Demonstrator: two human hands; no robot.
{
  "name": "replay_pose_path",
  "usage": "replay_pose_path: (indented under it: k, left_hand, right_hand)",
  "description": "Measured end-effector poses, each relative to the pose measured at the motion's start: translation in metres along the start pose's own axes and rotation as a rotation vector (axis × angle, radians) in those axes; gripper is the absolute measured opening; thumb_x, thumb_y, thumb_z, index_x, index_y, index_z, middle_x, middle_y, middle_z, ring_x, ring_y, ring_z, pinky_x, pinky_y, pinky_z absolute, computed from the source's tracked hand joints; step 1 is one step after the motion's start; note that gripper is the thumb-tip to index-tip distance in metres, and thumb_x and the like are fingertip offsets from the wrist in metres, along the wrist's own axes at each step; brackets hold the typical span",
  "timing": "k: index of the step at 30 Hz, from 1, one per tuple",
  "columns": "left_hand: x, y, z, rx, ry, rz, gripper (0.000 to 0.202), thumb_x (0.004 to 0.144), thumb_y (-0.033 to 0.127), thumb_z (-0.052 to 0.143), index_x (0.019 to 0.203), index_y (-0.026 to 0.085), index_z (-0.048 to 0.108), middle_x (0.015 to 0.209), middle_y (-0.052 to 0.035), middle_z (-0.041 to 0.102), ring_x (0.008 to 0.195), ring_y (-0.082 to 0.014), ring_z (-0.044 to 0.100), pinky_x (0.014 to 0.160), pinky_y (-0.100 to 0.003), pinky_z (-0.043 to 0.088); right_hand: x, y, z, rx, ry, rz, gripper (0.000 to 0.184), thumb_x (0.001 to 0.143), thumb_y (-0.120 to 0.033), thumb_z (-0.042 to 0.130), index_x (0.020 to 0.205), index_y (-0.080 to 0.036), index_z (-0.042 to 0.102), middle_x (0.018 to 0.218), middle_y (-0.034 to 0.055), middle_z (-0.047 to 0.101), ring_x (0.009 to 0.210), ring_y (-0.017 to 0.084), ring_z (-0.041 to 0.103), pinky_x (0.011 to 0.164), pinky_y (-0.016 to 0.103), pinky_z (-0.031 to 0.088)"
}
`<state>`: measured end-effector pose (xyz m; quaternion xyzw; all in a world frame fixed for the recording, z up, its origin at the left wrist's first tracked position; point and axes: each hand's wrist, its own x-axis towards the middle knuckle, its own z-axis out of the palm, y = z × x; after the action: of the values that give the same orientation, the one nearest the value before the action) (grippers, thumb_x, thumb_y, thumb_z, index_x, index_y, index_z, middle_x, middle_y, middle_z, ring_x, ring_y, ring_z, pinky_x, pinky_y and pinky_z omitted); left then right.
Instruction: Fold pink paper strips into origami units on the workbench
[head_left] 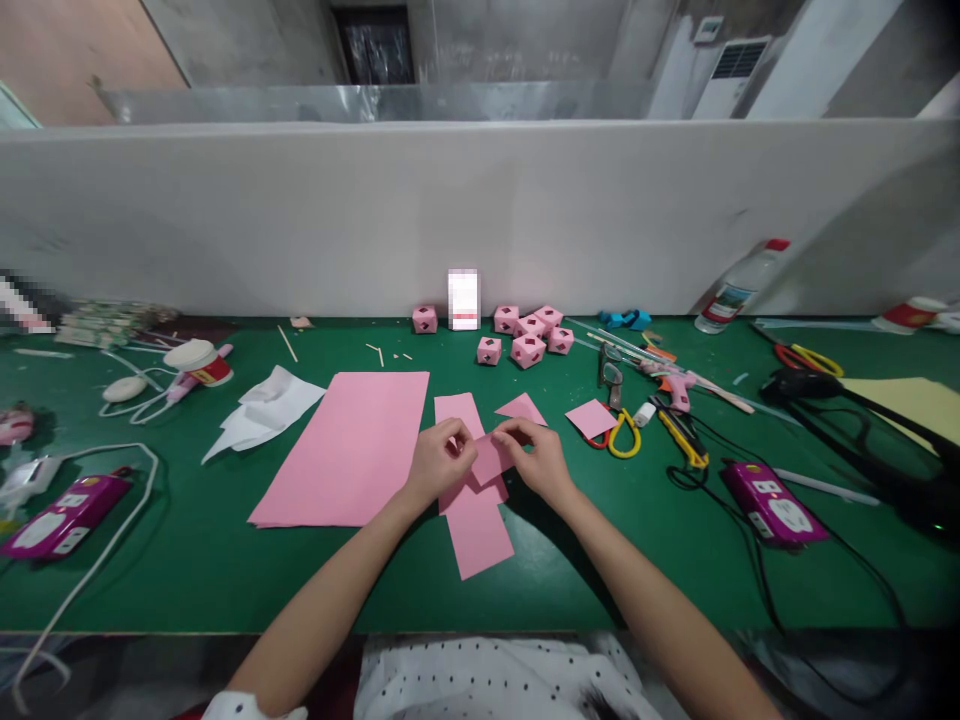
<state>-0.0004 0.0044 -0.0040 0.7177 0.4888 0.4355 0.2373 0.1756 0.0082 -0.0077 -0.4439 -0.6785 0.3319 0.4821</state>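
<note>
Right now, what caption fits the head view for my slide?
The left hand and right hand pinch a small pink paper over a pink strip.

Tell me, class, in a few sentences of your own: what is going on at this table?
A person sits at a green table. The left hand and right hand both pinch a small pink paper piece, held just above a long pink strip. A large pink sheet lies to the left. Several pink paper cubes stand near the back, and yellow-handled scissors and a glue gun lie to the right.
</note>
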Motion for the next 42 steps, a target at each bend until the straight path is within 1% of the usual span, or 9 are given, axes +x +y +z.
replay_pose_path:
  k: [7, 9, 12, 17, 22, 26, 33, 39, 42]
  left_hand:
    - [0.002, -0.009, -0.005, -0.047, 0.087, -0.046, 0.012, 0.078, 0.013, 0.052, 0.067, 0.018, 0.055, 0.068, 0.0011, 0.058, 0.063, -0.0115, 0.056, 0.057, -0.023, 0.045]
    - [0.002, -0.007, -0.005, -0.108, 0.106, -0.063, 0.008, 0.083, 0.021, 0.053, 0.084, 0.018, 0.061, 0.083, -0.0020, 0.064, 0.072, -0.0132, 0.060, 0.061, -0.024, 0.049]
    - [0.002, -0.002, -0.003, -0.169, 0.059, -0.060, 0.022, 0.086, 0.031, 0.057, 0.104, 0.020, 0.062, 0.100, -0.0056, 0.067, 0.080, -0.0149, 0.063, 0.067, -0.026, 0.052]
    - [0.000, -0.001, -0.001, -0.098, -0.008, -0.014, 0.020, 0.089, 0.031, 0.054, 0.081, 0.018, 0.067, 0.079, -0.0027, 0.069, 0.072, -0.0139, 0.062, 0.064, -0.024, 0.049]
    - [-0.004, -0.007, 0.002, 0.104, -0.025, 0.208, 0.017, 0.091, 0.028, 0.053, 0.087, 0.020, 0.067, 0.083, -0.0046, 0.070, 0.079, -0.0168, 0.062, 0.075, -0.029, 0.047]
    - [-0.006, -0.009, 0.004, 0.146, -0.060, 0.283, 0.017, 0.092, 0.026, 0.051, 0.091, 0.020, 0.067, 0.086, -0.0060, 0.070, 0.083, -0.0182, 0.063, 0.077, -0.031, 0.046]
    - [-0.005, -0.006, 0.003, 0.094, -0.012, 0.188, 0.018, 0.091, 0.026, 0.052, 0.085, 0.021, 0.068, 0.082, -0.0046, 0.071, 0.078, -0.0171, 0.062, 0.071, -0.029, 0.047]
    - [-0.001, -0.003, -0.009, 0.017, 0.087, 0.101, 0.020, 0.090, 0.028, 0.052, 0.078, 0.020, 0.067, 0.079, -0.0031, 0.070, 0.073, -0.0149, 0.062, 0.065, -0.026, 0.046]
    - [0.001, -0.001, -0.013, -0.024, 0.117, 0.055, 0.021, 0.089, 0.030, 0.054, 0.078, 0.019, 0.067, 0.078, -0.0026, 0.070, 0.073, -0.0145, 0.062, 0.065, -0.026, 0.047]
  right_hand:
    - [0.014, 0.008, -0.029, 0.120, 0.280, 0.111, 0.025, 0.081, -0.042, 0.062, 0.081, -0.018, 0.064, 0.071, 0.0021, 0.065, 0.062, 0.015, 0.057, 0.057, 0.025, 0.044]
    - [0.015, 0.008, -0.029, 0.133, 0.256, 0.115, 0.026, 0.080, -0.044, 0.063, 0.080, -0.018, 0.064, 0.071, 0.0023, 0.065, 0.063, 0.015, 0.057, 0.057, 0.025, 0.045]
    - [0.011, 0.007, -0.020, 0.113, 0.138, 0.108, 0.026, 0.080, -0.044, 0.062, 0.080, -0.018, 0.066, 0.073, 0.0035, 0.067, 0.065, 0.017, 0.059, 0.060, 0.027, 0.047]
    - [0.006, 0.007, -0.006, 0.095, 0.028, 0.082, 0.022, 0.081, -0.039, 0.062, 0.083, -0.018, 0.066, 0.078, 0.0044, 0.069, 0.069, 0.017, 0.063, 0.063, 0.027, 0.050]
    - [0.002, 0.002, -0.006, -0.045, -0.041, -0.034, 0.013, 0.083, -0.028, 0.059, 0.087, -0.020, 0.068, 0.083, 0.0040, 0.070, 0.073, 0.017, 0.064, 0.070, 0.029, 0.051]
    - [-0.001, -0.003, -0.004, -0.133, -0.082, -0.118, 0.012, 0.083, -0.022, 0.056, 0.086, -0.021, 0.068, 0.083, 0.0034, 0.070, 0.078, 0.018, 0.064, 0.072, 0.029, 0.049]
    - [0.005, 0.006, -0.012, -0.203, -0.069, -0.113, 0.009, 0.078, -0.020, 0.055, 0.079, -0.021, 0.064, 0.075, 0.0014, 0.068, 0.070, 0.016, 0.062, 0.068, 0.028, 0.049]
    - [0.014, 0.020, -0.026, -0.301, 0.095, -0.030, 0.008, 0.077, -0.024, 0.056, 0.075, -0.020, 0.062, 0.073, 0.0023, 0.065, 0.066, 0.017, 0.059, 0.066, 0.029, 0.048]
    - [0.014, 0.017, -0.028, -0.196, 0.124, 0.015, 0.013, 0.082, -0.030, 0.055, 0.081, -0.019, 0.063, 0.077, 0.0031, 0.066, 0.069, 0.017, 0.060, 0.066, 0.028, 0.048]
